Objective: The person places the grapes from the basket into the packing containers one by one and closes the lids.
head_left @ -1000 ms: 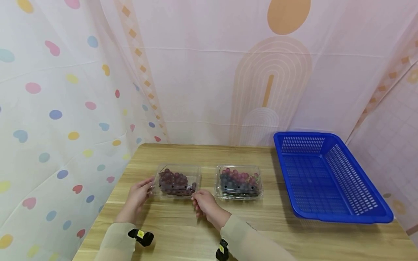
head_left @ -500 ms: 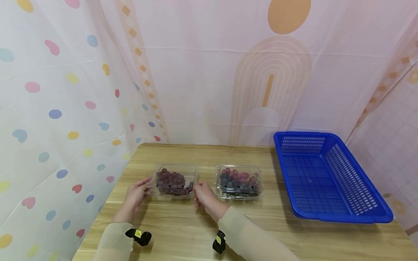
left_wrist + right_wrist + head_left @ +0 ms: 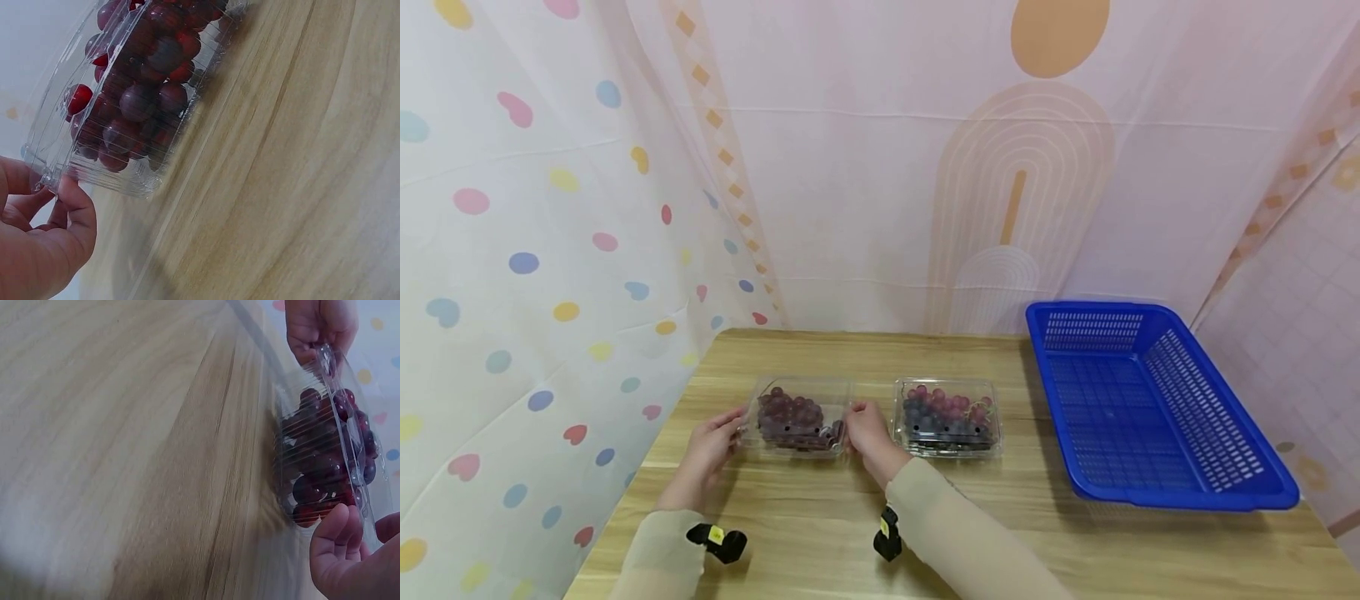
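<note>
A clear plastic clamshell box (image 3: 838, 392) with dark red grapes (image 3: 790, 414) stands at the left of the table, its lid down. My left hand (image 3: 711, 446) pinches the rim at the box's left end; in the left wrist view thumb and fingertips of that hand (image 3: 50, 237) meet on the rim's corner. At the opposite end my right hand (image 3: 872, 437) holds the rim. The right wrist view has its fingers (image 3: 334, 537) curled against the box's edge, the thumb on the other side. A second clamshell box (image 3: 917, 450), holding red and black grapes (image 3: 951, 408), sits just right of that hand.
A large blue plastic basket (image 3: 1180, 500) with slotted walls stands at the right of the wooden table (image 3: 820, 533). Patterned curtains (image 3: 850, 208) hang behind the table and along its left side. Each wrist wears a small black camera (image 3: 718, 543).
My right hand has moved from the box's near right corner farther up its right end. The box has shifted slightly left, and my left hand has gone slightly left with it.
</note>
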Tool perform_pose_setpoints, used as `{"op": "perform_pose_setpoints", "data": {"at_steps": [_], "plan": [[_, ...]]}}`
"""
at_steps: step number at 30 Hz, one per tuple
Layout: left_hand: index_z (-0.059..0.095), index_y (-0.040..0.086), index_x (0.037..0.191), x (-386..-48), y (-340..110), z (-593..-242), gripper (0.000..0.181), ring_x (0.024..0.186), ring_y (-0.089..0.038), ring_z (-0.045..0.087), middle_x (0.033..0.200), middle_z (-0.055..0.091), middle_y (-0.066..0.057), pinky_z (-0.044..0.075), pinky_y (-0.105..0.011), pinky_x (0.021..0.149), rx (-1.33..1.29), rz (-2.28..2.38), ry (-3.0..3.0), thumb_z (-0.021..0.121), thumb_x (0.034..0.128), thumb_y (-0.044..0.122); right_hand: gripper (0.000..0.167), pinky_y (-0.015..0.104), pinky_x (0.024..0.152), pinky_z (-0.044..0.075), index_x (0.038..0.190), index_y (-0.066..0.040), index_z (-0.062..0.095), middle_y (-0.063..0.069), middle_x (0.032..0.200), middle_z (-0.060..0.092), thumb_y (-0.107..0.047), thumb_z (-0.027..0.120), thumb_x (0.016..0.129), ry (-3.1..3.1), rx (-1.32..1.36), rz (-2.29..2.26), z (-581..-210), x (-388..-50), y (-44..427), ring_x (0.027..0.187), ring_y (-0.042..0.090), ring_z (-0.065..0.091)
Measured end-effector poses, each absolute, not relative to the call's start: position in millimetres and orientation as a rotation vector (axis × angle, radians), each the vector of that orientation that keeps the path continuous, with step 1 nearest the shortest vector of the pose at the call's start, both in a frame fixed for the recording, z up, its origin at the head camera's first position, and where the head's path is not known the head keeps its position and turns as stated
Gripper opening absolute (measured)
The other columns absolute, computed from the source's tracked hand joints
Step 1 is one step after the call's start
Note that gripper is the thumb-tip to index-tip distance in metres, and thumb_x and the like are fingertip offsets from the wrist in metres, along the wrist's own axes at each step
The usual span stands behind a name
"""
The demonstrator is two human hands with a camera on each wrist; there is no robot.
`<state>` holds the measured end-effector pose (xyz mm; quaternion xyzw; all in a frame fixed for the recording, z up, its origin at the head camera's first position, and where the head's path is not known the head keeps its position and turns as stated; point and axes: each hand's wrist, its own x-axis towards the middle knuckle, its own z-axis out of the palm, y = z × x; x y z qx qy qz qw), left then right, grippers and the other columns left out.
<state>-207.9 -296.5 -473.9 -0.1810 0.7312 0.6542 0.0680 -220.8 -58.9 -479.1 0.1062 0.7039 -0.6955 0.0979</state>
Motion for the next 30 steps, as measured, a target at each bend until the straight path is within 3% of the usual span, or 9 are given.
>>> {"op": "perform_pose_setpoints", "data": {"at_steps": [6,16,24,30], "plan": [[0.031,-0.006,0.144,-205.8,-298.9,-473.6,0.049,0.074,0.002,0.048,0.088,0.056,0.015,0.048,-0.015,0.069,-0.466,1.995,2.197,0.042,0.1012,0.016,0.01,0.017,0.038,0.034,0.1,-0.001,0.048,-0.001,0.068,0.043,-0.003,0.047,0.089,2.104,0.323,-2.09,-481.2,-223.9,-60.6,0.044,0.007,0.038],[0.02,-0.013,0.143,-192.8,-322.8,-457.2,0.061,0.09,0.0,0.058,0.103,0.057,0.008,0.053,-0.02,0.081,-0.247,1.746,2.214,0.039,0.1024,0.027,0.009,0.018,0.038,0.034,0.101,-0.001,0.047,0.0,0.072,0.044,-0.003,0.047,0.092,2.095,0.313,-2.104,-481.0,-223.9,-63.3,0.043,0.006,0.037],[0.023,-0.019,0.139,-184.5,-330.9,-456.8,0.061,0.093,-0.009,0.062,0.106,0.063,-0.004,0.054,-0.027,0.085,-0.143,1.659,2.14,0.047,0.0995,0.021,0.01,0.018,0.039,0.035,0.102,-0.002,0.048,-0.002,0.064,0.042,-0.004,0.047,0.093,2.082,0.315,-2.096,-482.3,-224.6,-61.6,0.044,0.007,0.038],[0.033,-0.02,0.133,-183.5,-325.3,-460.7,0.057,0.085,-0.009,0.062,0.099,0.064,-0.004,0.055,-0.025,0.078,-0.2,1.651,2.163,0.049,0.0988,0.023,0.01,0.018,0.039,0.035,0.102,-0.001,0.047,-0.002,0.062,0.04,-0.005,0.047,0.093,2.077,0.305,-2.103,-482.5,-222.9,-61.1,0.044,0.007,0.037]]}}
